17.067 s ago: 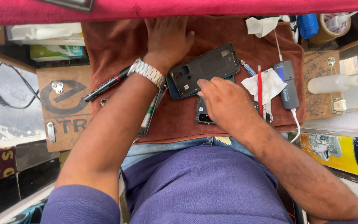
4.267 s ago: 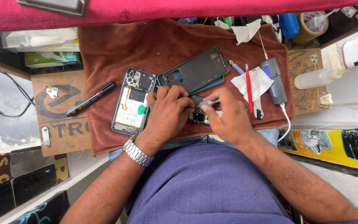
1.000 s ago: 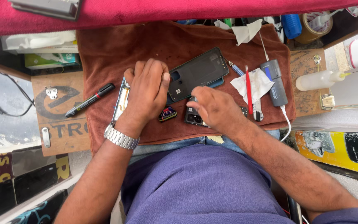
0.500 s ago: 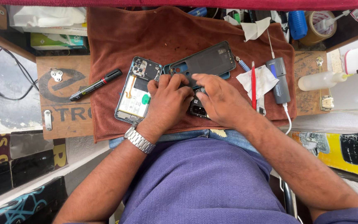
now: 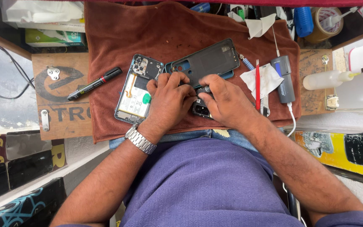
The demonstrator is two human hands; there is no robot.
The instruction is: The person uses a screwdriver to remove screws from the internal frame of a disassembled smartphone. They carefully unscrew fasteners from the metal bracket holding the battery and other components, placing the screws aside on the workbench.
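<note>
Brown cloth (image 5: 181, 33) covered the counter. Opened phone body (image 5: 136, 90) lay on it, battery and board exposed; dark back cover (image 5: 209, 61) already off, just beside. Left hand (image 5: 169, 101) and right hand (image 5: 227, 101) pinched a small dark camera part (image 5: 200, 109). Reassembly apparently remained.

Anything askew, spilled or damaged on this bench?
No spill or breakage shows. The opened phone lies on the brown towel with battery and boards bare, its dark back cover lying loose beside it. Both hands, left hand and right hand, press on a small dark part, mostly hidden.
</note>
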